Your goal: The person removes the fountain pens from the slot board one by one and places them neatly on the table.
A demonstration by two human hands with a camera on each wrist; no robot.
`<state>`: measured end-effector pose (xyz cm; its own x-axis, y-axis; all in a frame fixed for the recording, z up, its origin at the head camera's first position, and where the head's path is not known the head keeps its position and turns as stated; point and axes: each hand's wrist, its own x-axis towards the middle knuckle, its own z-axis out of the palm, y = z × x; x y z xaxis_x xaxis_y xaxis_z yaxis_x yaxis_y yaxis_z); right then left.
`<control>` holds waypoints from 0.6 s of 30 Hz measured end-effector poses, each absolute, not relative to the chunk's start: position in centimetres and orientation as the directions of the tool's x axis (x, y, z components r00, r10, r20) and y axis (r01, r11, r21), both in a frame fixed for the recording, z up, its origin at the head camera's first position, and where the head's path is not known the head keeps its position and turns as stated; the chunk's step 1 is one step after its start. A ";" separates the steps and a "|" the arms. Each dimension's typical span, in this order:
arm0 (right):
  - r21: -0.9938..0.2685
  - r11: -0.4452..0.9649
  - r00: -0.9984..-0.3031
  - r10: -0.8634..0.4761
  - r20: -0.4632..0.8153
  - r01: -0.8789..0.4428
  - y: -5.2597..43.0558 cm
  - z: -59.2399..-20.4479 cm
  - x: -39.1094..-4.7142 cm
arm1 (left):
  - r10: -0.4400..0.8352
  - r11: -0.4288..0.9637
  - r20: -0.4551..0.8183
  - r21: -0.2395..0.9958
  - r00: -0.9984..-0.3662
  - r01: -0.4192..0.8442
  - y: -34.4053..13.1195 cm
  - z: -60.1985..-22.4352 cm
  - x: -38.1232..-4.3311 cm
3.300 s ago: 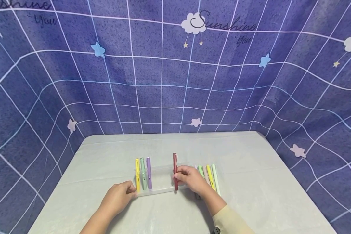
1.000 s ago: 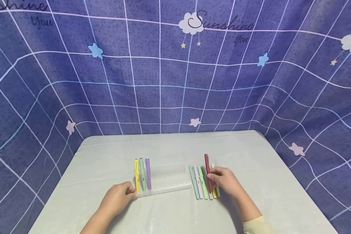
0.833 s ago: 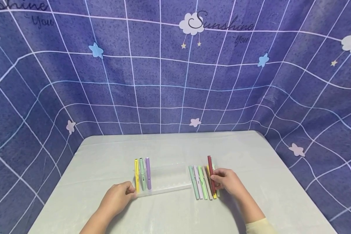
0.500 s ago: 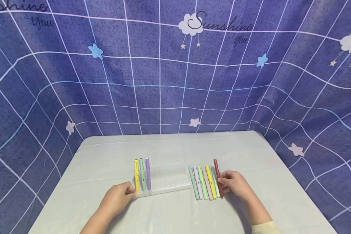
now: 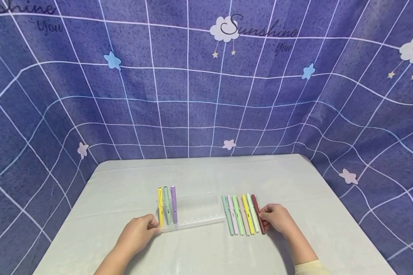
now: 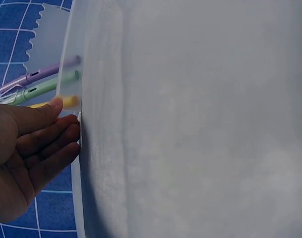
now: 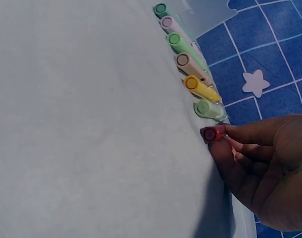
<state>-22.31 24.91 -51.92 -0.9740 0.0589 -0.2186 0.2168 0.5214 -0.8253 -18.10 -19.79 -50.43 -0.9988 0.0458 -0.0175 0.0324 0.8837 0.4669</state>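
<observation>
In the head view my left hand [image 5: 139, 231] pinches the front left corner of a clear plastic pen rack [image 5: 201, 208]. Yellow [image 5: 160, 208], green [image 5: 168, 208] and purple [image 5: 174, 206] pens sit side by side at its left end. The left wrist view shows the thumb of my left hand [image 6: 27, 148] on the rack's corner beside the yellow pen. My right hand [image 5: 278, 218] holds a dark red pen [image 5: 258, 213] between thumb and fingers. That pen lies at the right end of a row on the table, beside a pale green pen [image 5: 252, 212], as the right wrist view confirms.
Left of the dark red pen lie yellow [image 5: 247, 214], beige [image 5: 244, 219], bright green [image 5: 238, 214], lilac [image 5: 232, 214] and teal [image 5: 227, 214] pens. A pale cloth covers the table [image 5: 192, 252]. Blue gridded fabric [image 5: 206, 114] hangs behind and at both sides.
My right hand has carried the dark red pen from the rack's right end, over the row, and lowered it beside the pale green pen. My left hand stays at the rack's corner.
</observation>
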 end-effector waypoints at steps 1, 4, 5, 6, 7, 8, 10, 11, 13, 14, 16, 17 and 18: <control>-0.821 0.529 -0.974 0.063 -0.216 0.216 24.9 -52.0 -22.3 | 0.047 0.883 -0.017 0.468 -0.999 0.034 -19.8 -50.4 -18.1; -0.809 0.547 -0.975 0.074 -0.209 0.215 24.7 -52.0 -22.3 | 0.050 0.882 -0.012 0.471 -0.999 0.038 -19.8 -50.5 -18.1; -0.808 0.549 -0.976 0.076 -0.206 0.213 24.7 -52.1 -22.3 | 0.045 0.882 -0.012 0.471 -0.999 0.034 -19.8 -50.4 -18.1; -0.807 0.551 -0.976 0.078 -0.202 0.211 24.7 -52.1 -22.3 | 0.043 0.882 -0.011 0.470 -0.999 0.032 -19.9 -50.5 -18.1; -0.807 0.551 -0.977 0.081 -0.200 0.211 24.7 -52.1 -22.3 | 0.045 0.883 -0.008 0.468 -0.999 0.036 -19.9 -50.5 -18.1; -0.807 0.552 -0.977 0.083 -0.198 0.210 24.7 -52.2 -22.3 | 0.041 0.883 -0.009 0.469 -0.999 0.032 -19.9 -50.5 -18.1; -0.806 0.553 -0.977 0.087 -0.197 0.212 24.7 -52.2 -22.2 | 0.038 0.884 -0.009 0.467 -0.999 0.030 -19.9 -50.6 -18.2; -0.806 0.552 -0.976 0.088 -0.197 0.212 24.7 -52.2 -22.2 | 0.037 0.884 -0.010 0.466 -0.999 0.028 -19.9 -50.6 -18.2; -0.807 0.549 -0.976 0.091 -0.199 0.215 24.7 -52.3 -22.1 | 0.037 0.885 -0.012 0.465 -0.999 0.027 -19.9 -50.6 -18.2; -0.809 0.546 -0.976 0.091 -0.200 0.217 24.7 -52.3 -22.1 | 0.035 0.884 -0.013 0.466 -0.999 0.025 -19.9 -50.6 -18.2; -0.813 0.540 -0.975 0.088 -0.206 0.220 24.7 -52.3 -22.2 | 0.037 0.885 -0.010 0.465 -0.999 0.028 -19.9 -50.7 -18.2; -0.817 0.532 -0.974 0.083 -0.211 0.223 24.8 -52.3 -22.2 | 0.039 0.885 -0.009 0.464 -0.999 0.030 -19.9 -50.7 -18.2; -0.815 0.533 -0.972 0.083 -0.219 0.229 24.8 -52.2 -22.2 | 0.040 0.885 -0.008 0.464 -0.999 0.032 -19.9 -50.7 -18.2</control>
